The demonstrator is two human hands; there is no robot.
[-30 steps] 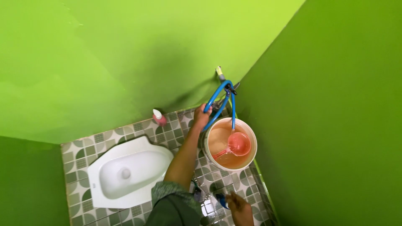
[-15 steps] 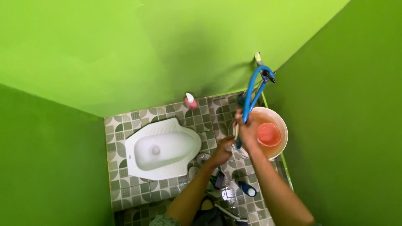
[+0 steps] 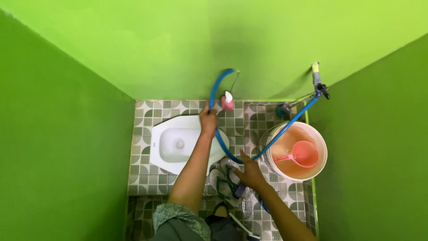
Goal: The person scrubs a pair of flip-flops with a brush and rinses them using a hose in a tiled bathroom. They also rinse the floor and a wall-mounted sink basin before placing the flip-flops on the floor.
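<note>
You are holding a blue hose [image 3: 285, 127] with both hands over a small tiled floor [image 3: 142, 176] boxed in by green walls [image 3: 62, 134]. Your left hand [image 3: 208, 121] is clenching the hose above the front end of the white squat toilet [image 3: 176, 143], and from that grip the free end is arching up in a loop toward the back wall, passing just beside a pink pump bottle [image 3: 227, 102] that is standing at the wall's foot. Your right hand [image 3: 250, 173] is grasping the hose lower down, where it is sagging between the toilet and the bucket; its fingers are curling around the tube, though the exact grip is partly hidden.

From your right hand the hose is running up and to the right, crossing the rim of a white bucket [image 3: 322, 164], and reaching a tap [image 3: 317, 82] mounted in the corner. The bucket is holding orange-tinted water, and a pink dipper [image 3: 303, 154] is floating in it with its handle pointing left. Near your right hand, a pair of green-strapped sandals [image 3: 223, 180] is lying on the wet tiles. Your grey-green sleeve [image 3: 180, 218] is showing at the bottom edge.
</note>
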